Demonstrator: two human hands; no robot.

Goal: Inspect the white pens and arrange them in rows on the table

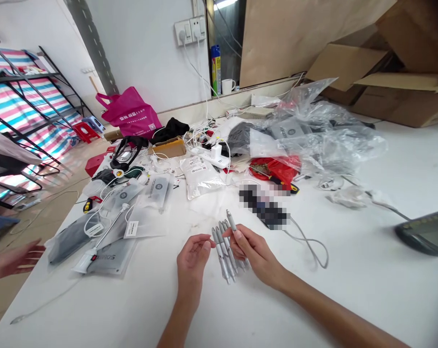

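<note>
My right hand (253,249) pinches a grey pen (231,220) between thumb and fingers, its tip end pointing up and away from me. Below it, several similar silver-grey pens (222,256) lie side by side on the white table (276,309). Just left of that row is my left hand (194,261), loosely curved, thumb apart from the fingers and nothing in its grasp. Its fingertips reach the upper end of the leftmost pen; I cannot tell whether they touch. The right hand partly covers the pens on the right side of the row.
Frosted pouches (146,193) and a white lamp-like stick (106,237) lie left. Behind are a white parcel (200,176), a red bag (276,169), cables and clear plastic (349,140). A blurred dark device (264,205) trails a cable. Another person's hand (19,258) shows at the left edge.
</note>
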